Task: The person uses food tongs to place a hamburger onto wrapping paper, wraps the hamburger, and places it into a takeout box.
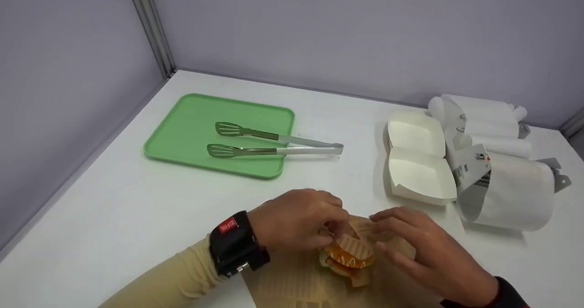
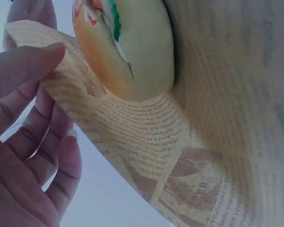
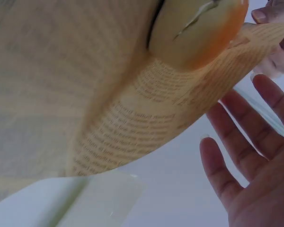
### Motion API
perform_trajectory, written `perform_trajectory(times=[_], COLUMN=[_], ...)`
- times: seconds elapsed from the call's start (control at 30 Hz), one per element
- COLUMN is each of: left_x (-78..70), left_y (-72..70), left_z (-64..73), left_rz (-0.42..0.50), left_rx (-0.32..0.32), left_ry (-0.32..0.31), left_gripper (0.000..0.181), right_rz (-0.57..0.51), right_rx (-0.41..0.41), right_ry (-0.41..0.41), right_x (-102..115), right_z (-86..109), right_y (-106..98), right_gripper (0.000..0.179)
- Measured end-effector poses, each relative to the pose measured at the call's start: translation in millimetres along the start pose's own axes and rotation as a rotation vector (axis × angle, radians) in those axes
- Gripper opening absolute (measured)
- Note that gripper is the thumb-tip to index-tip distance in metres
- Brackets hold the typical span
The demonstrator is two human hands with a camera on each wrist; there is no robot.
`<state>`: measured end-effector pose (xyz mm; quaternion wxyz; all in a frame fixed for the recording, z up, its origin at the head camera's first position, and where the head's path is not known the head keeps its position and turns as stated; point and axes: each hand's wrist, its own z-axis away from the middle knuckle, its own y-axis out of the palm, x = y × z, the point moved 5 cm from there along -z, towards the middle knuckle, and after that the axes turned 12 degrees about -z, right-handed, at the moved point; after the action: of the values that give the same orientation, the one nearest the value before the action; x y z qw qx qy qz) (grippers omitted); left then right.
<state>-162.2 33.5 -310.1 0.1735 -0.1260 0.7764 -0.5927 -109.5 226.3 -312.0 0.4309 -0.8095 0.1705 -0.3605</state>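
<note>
A burger (image 1: 343,263) with orange bun, green lettuce and sauce lies on a sheet of brown, newsprint-patterned wrapping paper (image 1: 292,283). My left hand (image 1: 299,219) pinches the far corner of the paper between thumb and fingers, lifting it and folding it over the top of the burger. In the left wrist view the raised paper (image 2: 146,137) slopes up beside the bun. My right hand (image 1: 424,251) hovers at the paper's right side, fingers spread and slightly bent, holding nothing. Seen from the right wrist, its fingertips (image 3: 213,146) are close to the lifted paper edge.
A green tray (image 1: 182,130) sits at the back left, with metal tongs (image 1: 260,151) lying across it, their handles past its right edge. An opened white takeaway box (image 1: 422,173) stands to the right. Beside it are white rolls in holders (image 1: 515,189).
</note>
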Motion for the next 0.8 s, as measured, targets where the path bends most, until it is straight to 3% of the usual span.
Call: perform_trajectory(times=[0.2,0.3,0.47,0.63,0.73,0.8], left_x=[-1.2,-1.4,-2.5,-4.3,-5.1,-6.0], left_y=[1.9,2.5,3.0,3.7,4.8,5.9], left_z=[0.9,1.5,3.3,4.5,3.5,2.1], left_rz=[-0.018,-0.024,-0.02,0.046,0.049,0.004], left_rx=[0.047,0.057,0.079,0.126,0.115,0.093], left_ry=[0.005,0.007,0.017,0.023,0.01,0.007], left_gripper=[0.01,0.01,0.013,0.027,0.029,0.027], right_rz=[-0.023,-0.019,-0.03,-0.051,-0.05,-0.046], right_rx=[0.022,0.053,0.029,0.01,0.019,0.023], right_ry=[-0.135,-0.127,-0.181,-0.2,-0.217,-0.239], right_x=[10,12,13,12,14,15], right_z=[-2.4,-1.9,-1.7,-1.1,-0.9,-0.5], right_y=[10,15,20,22,22,22], right_gripper=[0.038,0.032,0.032,0.035,0.039,0.039])
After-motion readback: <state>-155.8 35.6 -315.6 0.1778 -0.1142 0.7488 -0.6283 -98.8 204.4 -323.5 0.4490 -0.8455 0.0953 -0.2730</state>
